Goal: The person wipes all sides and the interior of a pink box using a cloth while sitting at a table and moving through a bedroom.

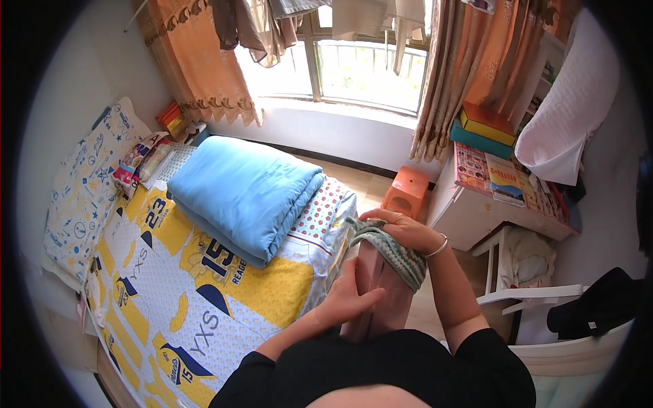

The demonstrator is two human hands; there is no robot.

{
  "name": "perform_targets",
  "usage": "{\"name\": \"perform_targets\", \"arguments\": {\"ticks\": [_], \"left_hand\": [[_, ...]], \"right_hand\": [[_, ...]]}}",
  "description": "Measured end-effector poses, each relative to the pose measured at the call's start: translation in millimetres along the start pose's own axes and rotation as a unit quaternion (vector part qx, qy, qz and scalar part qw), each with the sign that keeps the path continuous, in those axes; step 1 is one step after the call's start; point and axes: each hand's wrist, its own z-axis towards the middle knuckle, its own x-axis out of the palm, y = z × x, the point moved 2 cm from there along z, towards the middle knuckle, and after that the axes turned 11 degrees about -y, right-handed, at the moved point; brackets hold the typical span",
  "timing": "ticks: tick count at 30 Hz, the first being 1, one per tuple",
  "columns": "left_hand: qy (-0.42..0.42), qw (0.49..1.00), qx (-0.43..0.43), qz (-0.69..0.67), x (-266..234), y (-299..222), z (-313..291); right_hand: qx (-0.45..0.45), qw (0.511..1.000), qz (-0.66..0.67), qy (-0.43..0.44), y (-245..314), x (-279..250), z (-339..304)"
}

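A tall pinkish box (394,299) stands close against my front, its lower end partly hidden by my black shirt. My left hand (348,296) grips its left side, the thumb lying across the near face. Over the top of the box lies a green and white striped knitted cloth (393,257), bunched at its far left end. My right hand (407,234) curls over this cloth at the far right corner of the box, holding it there. Some fingertips of both hands are hidden.
A bed (272,292) with a patterned sheet and a folded blue quilt (245,194) fills the left. Ahead is an orange stool (406,190). On the right are a white desk (445,214) with books and boxes, and a white chair (537,294) bearing a dark garment.
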Motion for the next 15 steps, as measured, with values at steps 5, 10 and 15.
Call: {"name": "perform_targets", "arguments": {"ticks": [5,10,15], "left_hand": [[-0.027,0.997,0.076,0.001,-17,11,-1],[-0.020,0.994,0.110,-0.016,-34,19,-1],[-0.030,0.991,0.126,-0.040,-45,22,-4]], "right_hand": [[-0.012,0.981,-0.191,0.033,-40,-13,3],[-0.012,0.926,-0.329,-0.184,-2,25,-13],[-0.122,0.888,-0.340,-0.284,43,74,-1]]}}
